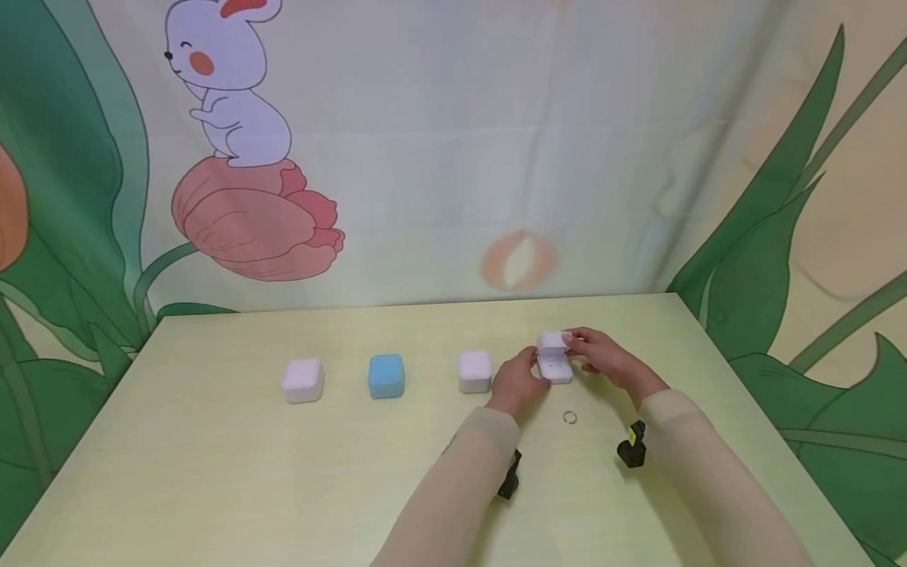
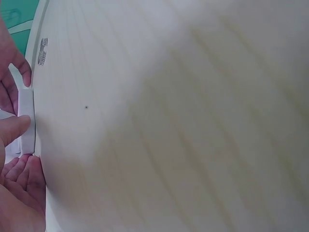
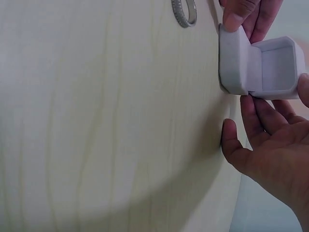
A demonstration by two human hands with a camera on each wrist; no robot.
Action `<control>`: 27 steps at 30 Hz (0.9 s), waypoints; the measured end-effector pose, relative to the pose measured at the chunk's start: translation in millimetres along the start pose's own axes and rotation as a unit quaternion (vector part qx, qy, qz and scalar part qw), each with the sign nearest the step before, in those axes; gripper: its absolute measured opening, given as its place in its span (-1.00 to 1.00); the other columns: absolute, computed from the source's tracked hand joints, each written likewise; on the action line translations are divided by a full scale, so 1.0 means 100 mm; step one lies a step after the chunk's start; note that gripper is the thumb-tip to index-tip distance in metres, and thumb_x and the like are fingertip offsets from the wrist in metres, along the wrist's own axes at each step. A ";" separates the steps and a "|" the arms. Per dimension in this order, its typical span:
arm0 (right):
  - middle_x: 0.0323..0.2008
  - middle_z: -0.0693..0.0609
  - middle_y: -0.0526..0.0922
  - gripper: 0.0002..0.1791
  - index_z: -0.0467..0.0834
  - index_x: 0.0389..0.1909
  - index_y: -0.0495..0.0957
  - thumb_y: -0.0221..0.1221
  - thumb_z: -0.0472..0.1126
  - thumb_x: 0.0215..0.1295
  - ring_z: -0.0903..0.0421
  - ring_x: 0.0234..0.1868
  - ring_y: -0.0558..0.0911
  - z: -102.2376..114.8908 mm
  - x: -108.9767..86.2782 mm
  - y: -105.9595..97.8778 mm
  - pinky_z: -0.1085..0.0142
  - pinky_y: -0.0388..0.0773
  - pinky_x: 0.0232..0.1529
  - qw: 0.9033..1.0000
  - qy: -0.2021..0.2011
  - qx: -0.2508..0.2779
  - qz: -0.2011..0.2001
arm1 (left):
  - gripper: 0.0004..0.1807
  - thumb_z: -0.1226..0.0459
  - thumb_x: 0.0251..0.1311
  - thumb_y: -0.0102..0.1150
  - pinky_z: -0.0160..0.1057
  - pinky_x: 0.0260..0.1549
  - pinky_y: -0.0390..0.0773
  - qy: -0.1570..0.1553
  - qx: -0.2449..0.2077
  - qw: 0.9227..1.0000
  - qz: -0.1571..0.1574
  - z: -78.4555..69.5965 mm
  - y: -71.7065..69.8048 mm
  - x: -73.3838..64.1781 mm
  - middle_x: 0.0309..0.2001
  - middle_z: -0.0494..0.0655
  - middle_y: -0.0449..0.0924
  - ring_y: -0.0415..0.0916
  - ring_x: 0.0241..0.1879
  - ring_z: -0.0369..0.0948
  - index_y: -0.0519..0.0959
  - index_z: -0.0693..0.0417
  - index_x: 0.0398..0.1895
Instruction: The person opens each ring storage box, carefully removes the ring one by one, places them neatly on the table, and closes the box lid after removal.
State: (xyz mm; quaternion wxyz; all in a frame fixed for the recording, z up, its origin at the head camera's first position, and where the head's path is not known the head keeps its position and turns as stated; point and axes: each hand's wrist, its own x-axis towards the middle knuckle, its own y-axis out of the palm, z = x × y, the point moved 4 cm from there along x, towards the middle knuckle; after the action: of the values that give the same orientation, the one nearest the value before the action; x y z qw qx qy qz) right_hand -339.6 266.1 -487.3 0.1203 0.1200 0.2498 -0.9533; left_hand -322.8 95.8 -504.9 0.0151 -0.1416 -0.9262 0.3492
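A small white ring box [image 1: 556, 368] stands on the table with its lid raised. My left hand [image 1: 520, 382] grips the box's base from the left, the thumb against its front side. At the right, my right hand [image 1: 605, 356] holds the raised lid [image 3: 280, 67], with thumb and fingers at its side. The right wrist view shows the lid's hollow inside, and both hands touch the box there. In front of the box a silver ring [image 3: 179, 14] with a patterned band lies on the table, touched by neither hand.
Left of the open box, three closed boxes stand in a row: a white one [image 1: 475, 372], a blue one [image 1: 386, 376] and another white one [image 1: 303, 380]. The pale wood-grain table [image 1: 212, 472] ends at a printed curtain [image 1: 425, 157] behind.
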 end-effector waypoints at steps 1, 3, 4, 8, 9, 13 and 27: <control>0.46 -0.42 0.30 -0.36 -0.38 0.51 0.13 -0.20 0.01 0.68 -0.29 0.48 0.34 0.00 0.00 0.00 0.27 0.48 0.07 1.000 0.000 0.000 0.001 | -0.31 0.25 0.21 0.32 -0.07 0.39 0.48 0.001 0.000 1.000 -0.001 0.00 0.00 0.01 0.33 -0.01 0.61 0.52 0.37 -0.01 0.42 0.13 0.44; 0.47 -0.42 0.28 -0.38 -0.38 0.51 0.12 -0.22 -0.03 0.69 -0.29 0.48 0.33 0.00 -0.02 0.01 0.16 0.49 0.16 1.000 0.000 -0.004 0.004 | -0.31 0.25 0.20 0.32 -0.07 0.39 0.48 0.003 0.001 1.000 -0.002 0.01 0.01 0.02 0.32 0.00 0.61 0.52 0.37 -0.01 0.42 0.14 0.43; 0.47 -0.42 0.27 -0.39 -0.38 0.52 0.11 -0.22 -0.05 0.69 -0.30 0.48 0.32 0.01 -0.03 0.01 0.09 0.48 0.22 1.000 -0.002 -0.005 0.006 | -0.31 0.25 0.19 0.33 -0.07 0.37 0.49 0.005 0.006 1.000 -0.005 0.01 0.01 0.02 0.31 0.00 0.62 0.53 0.36 -0.01 0.42 0.13 0.43; 0.47 -0.44 0.24 -0.41 -0.39 0.51 0.08 -0.24 -0.07 0.70 -0.32 0.48 0.29 0.05 -0.07 0.02 -0.10 0.40 0.36 1.000 -0.011 -0.008 0.012 | -0.30 0.24 0.20 0.34 -0.07 0.39 0.48 0.002 0.007 1.000 -0.002 -0.04 -0.03 -0.02 0.33 0.02 0.61 0.52 0.37 -0.01 0.41 0.14 0.44; 0.47 -0.45 0.24 -0.41 -0.39 0.51 0.08 -0.24 -0.08 0.69 -0.32 0.48 0.29 0.06 -0.08 0.02 -0.11 0.39 0.36 1.000 -0.013 -0.007 0.013 | -0.30 0.24 0.20 0.34 -0.07 0.38 0.48 0.001 0.007 1.000 -0.002 -0.04 -0.03 -0.02 0.33 0.02 0.61 0.52 0.37 -0.01 0.41 0.14 0.44; 0.46 -0.46 0.23 -0.42 -0.41 0.50 0.07 -0.23 -0.10 0.69 -0.29 0.41 0.31 0.06 -0.11 0.02 0.00 0.42 0.26 1.000 -0.023 -0.007 0.020 | -0.31 0.25 0.21 0.34 -0.06 0.38 0.49 0.001 0.003 1.000 -0.002 -0.05 -0.04 -0.05 0.33 0.03 0.61 0.53 0.36 0.00 0.42 0.15 0.43; 0.49 -0.47 0.19 -0.43 -0.38 0.51 0.03 -0.17 -0.15 0.67 -0.33 0.48 0.27 0.01 -0.17 0.07 -0.22 0.26 0.53 0.999 -0.034 0.013 0.032 | -0.31 0.25 0.22 0.33 -0.08 0.38 0.49 -0.007 0.007 1.000 -0.002 -0.04 -0.02 -0.04 0.32 0.03 0.61 0.54 0.35 -0.01 0.41 0.13 0.44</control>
State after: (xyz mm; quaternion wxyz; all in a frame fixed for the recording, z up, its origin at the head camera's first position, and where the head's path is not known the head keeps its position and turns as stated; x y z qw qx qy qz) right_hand -322.0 262.5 -484.2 0.1572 0.0970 0.2289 -0.9558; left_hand -318.8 95.9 -500.0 0.0105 -0.1368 -0.9243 0.3563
